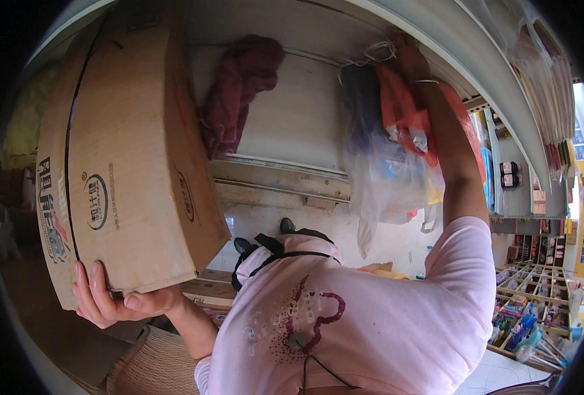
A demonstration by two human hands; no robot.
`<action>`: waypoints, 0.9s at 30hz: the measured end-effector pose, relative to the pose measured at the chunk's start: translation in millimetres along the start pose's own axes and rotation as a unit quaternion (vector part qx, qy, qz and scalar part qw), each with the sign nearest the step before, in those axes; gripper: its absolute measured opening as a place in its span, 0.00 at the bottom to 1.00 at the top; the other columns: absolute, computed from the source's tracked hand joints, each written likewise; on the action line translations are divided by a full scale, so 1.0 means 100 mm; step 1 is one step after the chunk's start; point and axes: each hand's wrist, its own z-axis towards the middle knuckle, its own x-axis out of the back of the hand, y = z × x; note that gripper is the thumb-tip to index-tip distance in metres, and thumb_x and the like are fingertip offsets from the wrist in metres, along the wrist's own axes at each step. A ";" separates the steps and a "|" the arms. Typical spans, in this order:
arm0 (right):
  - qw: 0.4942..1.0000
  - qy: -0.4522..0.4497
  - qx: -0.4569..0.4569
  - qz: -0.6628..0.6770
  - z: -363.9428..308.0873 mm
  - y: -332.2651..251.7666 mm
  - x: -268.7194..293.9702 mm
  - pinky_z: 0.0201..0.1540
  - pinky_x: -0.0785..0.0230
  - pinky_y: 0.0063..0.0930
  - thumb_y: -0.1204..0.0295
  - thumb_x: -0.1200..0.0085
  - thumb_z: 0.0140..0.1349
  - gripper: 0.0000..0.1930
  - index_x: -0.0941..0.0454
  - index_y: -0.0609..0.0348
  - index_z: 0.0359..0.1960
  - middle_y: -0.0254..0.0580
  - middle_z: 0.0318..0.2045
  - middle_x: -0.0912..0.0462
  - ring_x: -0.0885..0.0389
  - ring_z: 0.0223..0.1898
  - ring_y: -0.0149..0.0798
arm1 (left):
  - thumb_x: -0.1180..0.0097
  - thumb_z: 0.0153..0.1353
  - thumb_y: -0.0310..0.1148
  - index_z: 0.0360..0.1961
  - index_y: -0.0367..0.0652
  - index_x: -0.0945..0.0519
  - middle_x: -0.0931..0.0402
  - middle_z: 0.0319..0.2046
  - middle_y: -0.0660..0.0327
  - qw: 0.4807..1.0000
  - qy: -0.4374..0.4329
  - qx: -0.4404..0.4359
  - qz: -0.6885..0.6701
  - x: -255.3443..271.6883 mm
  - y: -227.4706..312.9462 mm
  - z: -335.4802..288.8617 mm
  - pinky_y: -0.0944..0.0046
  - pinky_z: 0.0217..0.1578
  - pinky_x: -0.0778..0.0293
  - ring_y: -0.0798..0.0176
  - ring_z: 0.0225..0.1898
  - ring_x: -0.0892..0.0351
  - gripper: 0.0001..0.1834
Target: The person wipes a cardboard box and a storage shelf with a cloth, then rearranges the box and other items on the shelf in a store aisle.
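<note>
A large brown cardboard box (130,131) with a dark strap round it fills the left side. My left hand (117,299) grips its lower near edge, thumb and fingers on either side of the corner. My right arm stretches away over the metal shelf (292,118). At the shelf's far part, my right hand (410,59) is beside a loop of white string (377,51) and several plastic bags. Its fingers are dim and partly hidden, so their grip does not show. Below that hand hang a red bag (404,115) and a clear bag (371,171). A crumpled maroon cloth (246,85) lies between box and bags.
A pale metal beam (489,85) curves above my right arm. To the right, thin packaged goods (535,72) hang from a rack, and a divided display (535,303) holds small items. Flat cartons (206,289) and a woven mat-like surface (153,365) are low on the left.
</note>
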 end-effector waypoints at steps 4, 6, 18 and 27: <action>0.985 -0.150 -0.090 0.001 0.03 0.21 -0.16 0.54 0.31 0.46 0.60 0.45 0.58 0.25 0.35 0.57 0.55 0.60 0.55 0.32 0.28 0.54 0.59 | 0.77 0.68 0.46 0.46 0.40 0.26 0.28 0.49 0.55 1.000 0.003 0.001 -0.003 -0.02 0.02 0.01 0.53 0.62 0.50 0.57 0.56 0.33 0.27; 0.963 -0.255 -0.054 0.062 0.09 0.13 -0.13 0.52 0.30 0.42 0.59 0.45 0.59 0.24 0.33 0.60 0.53 0.57 0.52 0.28 0.24 0.51 0.55 | 0.77 0.68 0.46 0.46 0.40 0.26 0.28 0.49 0.55 1.000 0.009 0.000 0.006 -0.02 0.03 0.01 0.53 0.62 0.49 0.57 0.56 0.33 0.27; 0.983 -0.124 -0.137 0.008 -0.23 0.15 -0.15 0.52 0.30 0.39 0.61 0.46 0.60 0.21 0.29 0.60 0.50 0.53 0.48 0.25 0.23 0.49 0.50 | 0.75 0.66 0.43 0.45 0.41 0.25 0.26 0.50 0.55 1.000 0.010 -0.006 0.001 -0.01 -0.01 0.01 0.54 0.63 0.49 0.57 0.56 0.35 0.26; 0.969 -0.162 -0.182 0.049 -0.40 0.53 0.09 0.51 0.29 0.37 0.62 0.47 0.60 0.18 0.26 0.60 0.48 0.50 0.46 0.22 0.22 0.48 0.47 | 0.72 0.67 0.43 0.48 0.42 0.25 0.25 0.50 0.57 1.000 -0.001 -0.003 -0.003 0.04 0.01 0.00 0.52 0.63 0.52 0.56 0.56 0.33 0.24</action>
